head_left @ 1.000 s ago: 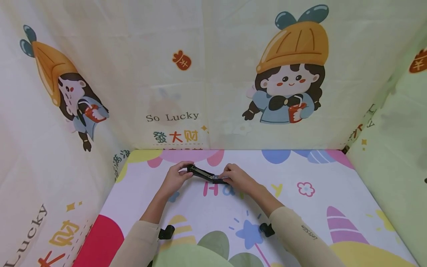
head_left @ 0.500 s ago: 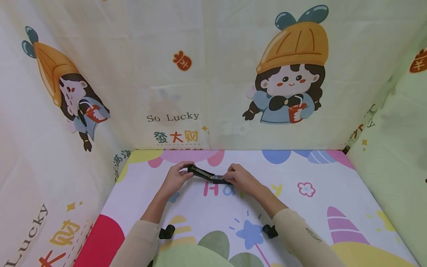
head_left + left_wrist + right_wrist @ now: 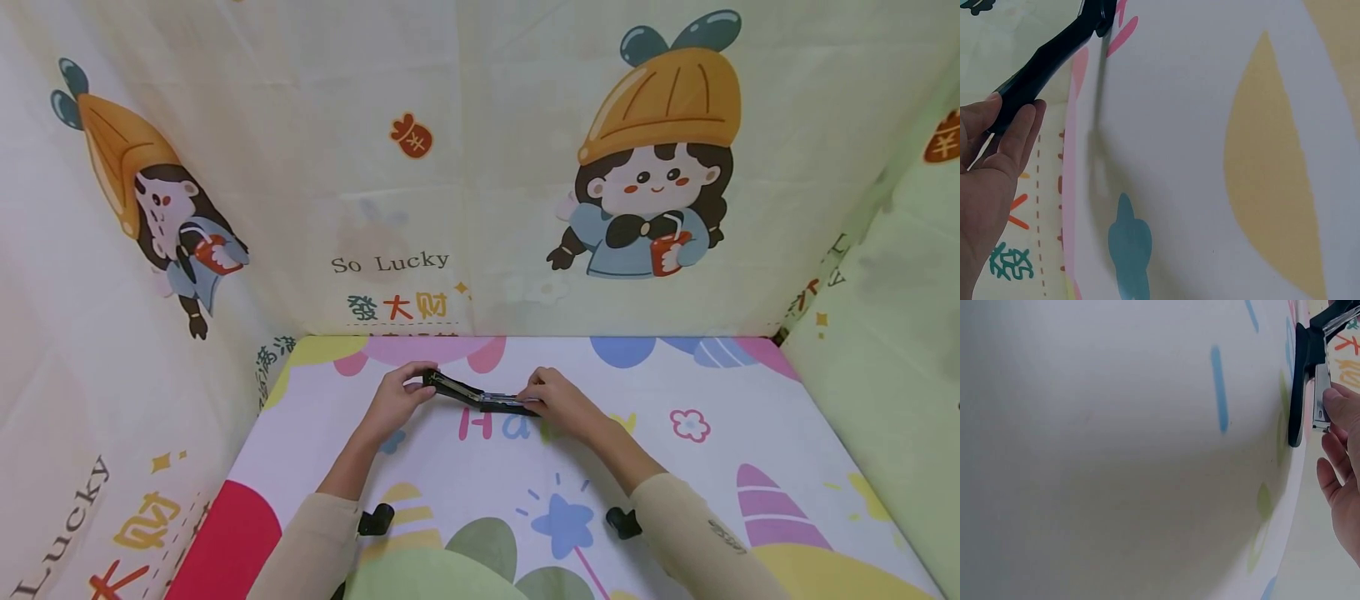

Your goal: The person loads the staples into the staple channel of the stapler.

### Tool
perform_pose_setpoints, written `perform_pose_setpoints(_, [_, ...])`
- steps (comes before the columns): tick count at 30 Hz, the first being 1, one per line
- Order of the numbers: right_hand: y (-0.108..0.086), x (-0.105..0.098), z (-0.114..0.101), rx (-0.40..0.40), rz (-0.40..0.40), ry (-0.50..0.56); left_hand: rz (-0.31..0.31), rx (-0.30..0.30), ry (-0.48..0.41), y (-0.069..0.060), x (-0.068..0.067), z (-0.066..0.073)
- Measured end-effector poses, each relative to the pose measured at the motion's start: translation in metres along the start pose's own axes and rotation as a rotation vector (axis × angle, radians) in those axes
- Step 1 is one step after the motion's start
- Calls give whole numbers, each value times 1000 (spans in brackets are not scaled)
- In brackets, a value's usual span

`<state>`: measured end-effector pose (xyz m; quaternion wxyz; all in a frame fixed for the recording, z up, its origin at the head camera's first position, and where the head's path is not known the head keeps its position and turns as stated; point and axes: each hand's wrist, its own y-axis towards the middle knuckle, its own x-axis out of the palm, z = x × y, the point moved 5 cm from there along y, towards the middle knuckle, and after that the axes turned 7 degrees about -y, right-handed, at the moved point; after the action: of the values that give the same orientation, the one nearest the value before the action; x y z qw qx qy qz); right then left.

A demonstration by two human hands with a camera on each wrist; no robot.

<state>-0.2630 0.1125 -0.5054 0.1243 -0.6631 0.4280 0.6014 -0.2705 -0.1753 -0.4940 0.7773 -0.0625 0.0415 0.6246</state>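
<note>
A black stapler [image 3: 455, 389] is spread wide open above the table, its top arm slanting up to the left and its base lying low to the right. My left hand [image 3: 396, 402] grips the far end of the top arm between thumb and fingers. In the left wrist view, the thumb and fingers of that hand [image 3: 997, 150] hold the dark arm. My right hand [image 3: 561, 403] pinches the silver metal magazine [image 3: 1320, 394] over the black base [image 3: 1298, 394]. In the head view, the right fingers cover the magazine's end.
A white tabletop [image 3: 450, 467] with printed coloured shapes and letters lies underneath. Pale cloth walls [image 3: 510, 167] with cartoon prints enclose it at the back and sides. A black wrist device [image 3: 377, 520] sits by the left cuff, another [image 3: 623, 522] by the right.
My right hand has slid to the right along the stapler, and more of its metal magazine and base shows. My left hand has stayed at the top arm's end.
</note>
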Motion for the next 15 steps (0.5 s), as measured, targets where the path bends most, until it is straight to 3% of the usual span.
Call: perform_pose_setpoints(15, [-10, -2, 9, 114, -93, 37, 17, -18, 21, 1, 0, -2])
